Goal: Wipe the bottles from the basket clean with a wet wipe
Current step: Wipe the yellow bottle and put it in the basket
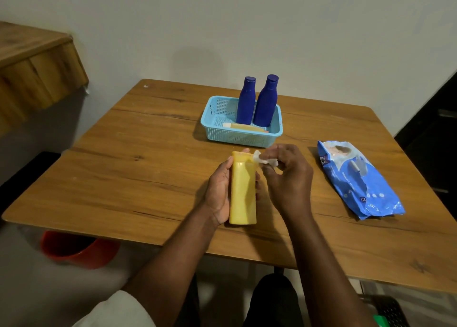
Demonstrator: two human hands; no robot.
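The surface [148, 168] is a wood-grain laminate top, matte with rounded corners, so nothing's going to skate around much on it; the wipe pack [358, 178] lies flat near the right edge, crinkly blue plastic film, soft and floppy, with its flap looking peeled up. The basket [215, 129] sits toward the far edge, about the middle, light blue perforated plastic, thin-walled and probably featherweight, so I'd guess it slides if you bump it; two blue bottles [256, 104] stand upright in it, touching, with smooth, narrow necks and flat caps, and a pale yellow tube or bottle [247, 127] lies flat in front of them.

The yellow bottle [243, 190] is the one being worked, held up over the middle of the surface, toward the near edge; flat-sided rigid plastic, glossy, looks light, and I reckon it gets slick once wet, so gripping the broad body from the side like this makes sense. The left hand [218, 190] wraps around its left side, fingers curled behind and thumb on the front; the right hand [286, 178] has its fingers pinched on a small wadded wet wipe [264, 159], thin, limp and white, pressed at the cap end, the other fingers loosely bent.
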